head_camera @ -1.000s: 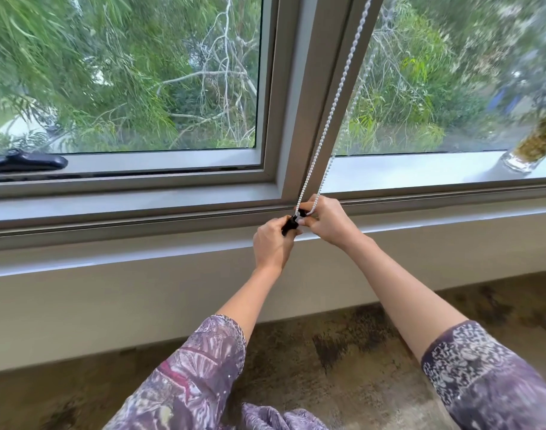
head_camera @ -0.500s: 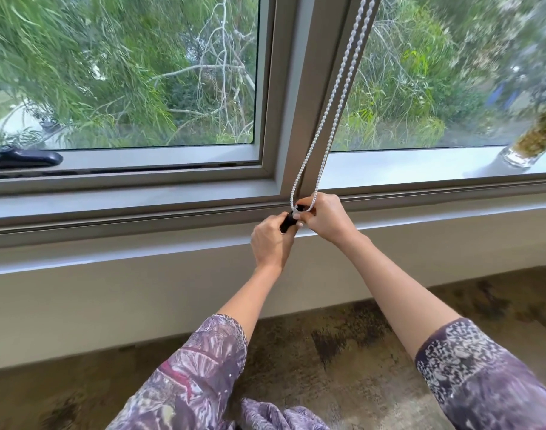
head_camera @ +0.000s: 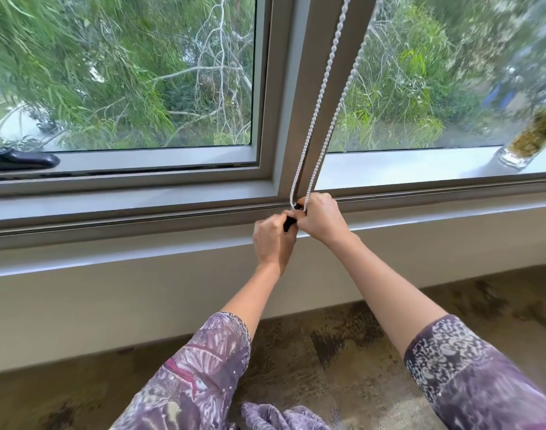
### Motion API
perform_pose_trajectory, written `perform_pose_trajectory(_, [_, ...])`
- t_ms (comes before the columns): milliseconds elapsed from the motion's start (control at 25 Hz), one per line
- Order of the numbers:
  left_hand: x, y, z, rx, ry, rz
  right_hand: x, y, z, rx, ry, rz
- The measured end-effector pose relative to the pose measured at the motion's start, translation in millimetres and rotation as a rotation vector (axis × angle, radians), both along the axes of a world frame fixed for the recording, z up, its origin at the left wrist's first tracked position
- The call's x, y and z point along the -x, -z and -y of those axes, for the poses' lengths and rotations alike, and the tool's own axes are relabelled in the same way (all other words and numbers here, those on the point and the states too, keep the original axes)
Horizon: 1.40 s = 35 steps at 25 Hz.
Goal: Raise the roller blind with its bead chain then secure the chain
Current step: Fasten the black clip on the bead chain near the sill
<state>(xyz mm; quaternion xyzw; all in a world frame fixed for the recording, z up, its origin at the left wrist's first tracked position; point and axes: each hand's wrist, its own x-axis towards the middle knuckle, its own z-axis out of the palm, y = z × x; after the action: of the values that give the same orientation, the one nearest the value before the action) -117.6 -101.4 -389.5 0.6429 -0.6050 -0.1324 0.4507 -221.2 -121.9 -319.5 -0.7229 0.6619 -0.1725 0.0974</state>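
- My patterned sleeves (head_camera: 200, 377) reach forward over the mottled floor (head_camera: 337, 352) toward the window sill (head_camera: 110, 259).
- My left hand (head_camera: 273, 243) is closed around a small black chain holder (head_camera: 288, 223) at the sill; my right hand (head_camera: 323, 217), touching it, pinches the bottom of the loop.
- The white bead chain (head_camera: 319, 100) rises from my hands in two strands along the grey window frame (head_camera: 284, 119).
- A second ago the strands ran nearly as one line; now they spread apart higher up.
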Motion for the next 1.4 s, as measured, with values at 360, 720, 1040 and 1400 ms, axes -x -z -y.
perform_pose_trajectory(360, [0, 12, -2, 0.009, -0.023, -0.031, -5, 20, -16, 0.035, 0.062, 0.414])
perform_pose_trajectory(720, [6, 8, -3, -0.067, -0.023, -0.044, -16, 35, -21, 0.121, 0.206, 0.385])
perform_pose_trajectory(1040, [13, 4, -3, -0.111, -0.038, -0.029, -26, 36, -19, 0.143, 0.359, 0.396])
perform_pose_trajectory(1400, [4, 9, 1, -0.141, 0.072, -0.070, -21, 38, -17, 0.153, 0.223, 0.669])
